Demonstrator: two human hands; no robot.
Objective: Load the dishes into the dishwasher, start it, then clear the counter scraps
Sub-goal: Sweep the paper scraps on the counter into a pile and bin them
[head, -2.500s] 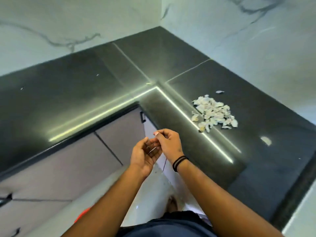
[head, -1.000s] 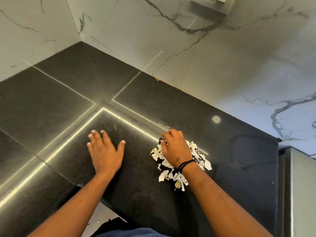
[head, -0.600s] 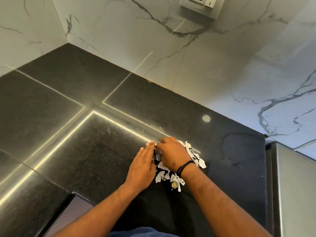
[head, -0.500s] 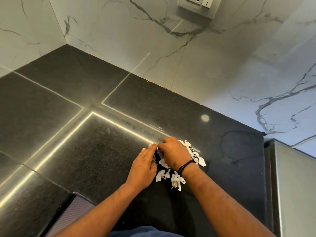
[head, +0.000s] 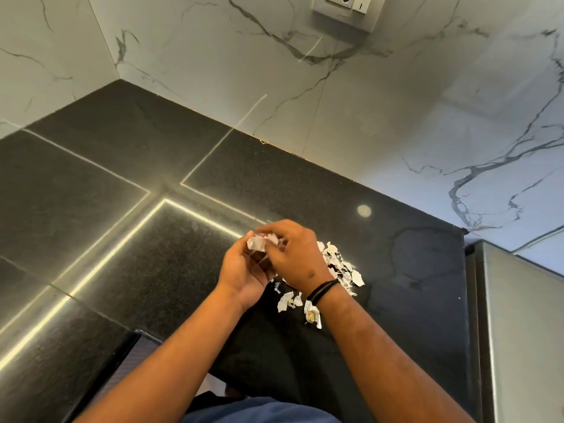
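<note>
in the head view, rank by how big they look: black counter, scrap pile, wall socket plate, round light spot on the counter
1. Black stone counter
2. Pile of white torn scraps, partly hidden by the hands
3. Grey wall socket plate, cropped by the frame's top edge
4. Round pale light spot

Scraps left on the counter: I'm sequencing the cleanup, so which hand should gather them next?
Right hand: it lies directly over the remaining scraps, while the left hand sits beside them, cupped around collected pieces.

We note a white marble-veined wall (head: 381,117) along the far side, meeting a second wall (head: 45,50) at the far left corner. A socket plate (head: 348,9) sits high on the far wall. A grey metal appliance (head: 518,331) stands at the right edge.
</note>
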